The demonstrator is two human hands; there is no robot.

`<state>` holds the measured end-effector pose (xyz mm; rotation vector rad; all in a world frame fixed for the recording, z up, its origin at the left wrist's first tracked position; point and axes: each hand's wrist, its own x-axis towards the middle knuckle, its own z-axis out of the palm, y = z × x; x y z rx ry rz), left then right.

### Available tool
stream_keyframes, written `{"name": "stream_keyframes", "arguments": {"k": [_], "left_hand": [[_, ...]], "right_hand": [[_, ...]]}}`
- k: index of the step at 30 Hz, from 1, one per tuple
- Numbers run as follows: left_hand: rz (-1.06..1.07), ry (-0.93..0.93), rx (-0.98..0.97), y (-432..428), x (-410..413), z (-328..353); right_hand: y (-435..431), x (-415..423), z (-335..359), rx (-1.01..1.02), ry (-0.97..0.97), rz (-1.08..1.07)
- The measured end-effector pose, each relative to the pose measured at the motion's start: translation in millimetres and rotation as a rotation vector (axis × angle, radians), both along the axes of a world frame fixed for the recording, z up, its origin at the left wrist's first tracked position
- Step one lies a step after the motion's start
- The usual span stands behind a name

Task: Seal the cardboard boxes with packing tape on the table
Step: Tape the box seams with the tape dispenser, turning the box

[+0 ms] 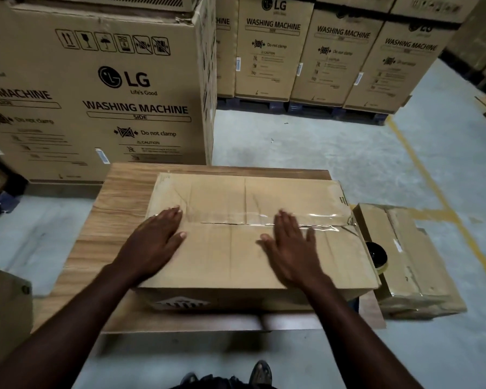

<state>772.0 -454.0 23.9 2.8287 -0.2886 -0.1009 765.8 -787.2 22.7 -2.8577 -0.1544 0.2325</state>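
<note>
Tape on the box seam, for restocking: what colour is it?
The tape is clear and glossy, best seen in the head view.

Dim, soft focus — edges bowed, tape (pixel 300 220) glaring.

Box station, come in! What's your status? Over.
Left hand, right hand flat on box. Tape strip on centre seam. Tape roll beside box, nothing blocking.
</note>
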Motion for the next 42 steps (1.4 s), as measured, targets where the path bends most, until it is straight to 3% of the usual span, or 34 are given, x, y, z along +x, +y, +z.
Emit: {"name": "stream_keyframes", "arguments": {"k": [5,10,13,16,18,20,24,30,34,37,42], "left_hand": [[0.015,0.024,-0.001,-13.2,-0.3,-3.1],[-0.106,0.002,-0.019,-19.7,-5.1,-5.3],[-0.006,-0.024,-0.032,4.4,-3.5,-3.5],[0.239,-0.002,-0.322,31.7,-4.1,0.3],[0.395,0.113,-0.551,40.8,-9.0,4.0],[0.432,0.227,-0.783,41.5,-13.7,1.8],[0.432,0.353,-1.026,38.0,-16.9,-7.5],[0.394,0.613,-1.258,42.1,-13.5,-11.9],[0.447,0.601,-1.399,49.0,-0.9,-14.2],[0.458,0.519,-1.352,47.3,20.2,-2.1],[0.406,0.322,-0.969,36.1,91.5,8.1]], "right_hand": [[13.1,6.2,5.4,-0.031,0.023,-0.255],[106.3,-5.1,3.6,0.034,0.017,0.194],[112.1,-2.9,2.9,0.027,0.006,0.2],[85.7,-0.1,0.0,0.007,-0.025,0.024],[61.1,-0.1,-4.2,-0.01,-0.044,-0.144],[46.2,-0.5,-7.5,-0.003,-0.055,-0.29],[73.3,2.3,-5.6,0.026,-0.078,-0.426],[188.8,-7.5,-3.6,0.109,-0.031,-0.025],[246.4,-18.5,-0.2,0.106,-0.013,0.25],[263.5,-23.8,0.6,0.142,-0.058,0.252],[264.2,-27.1,0.8,0.088,-0.067,0.277]]}}
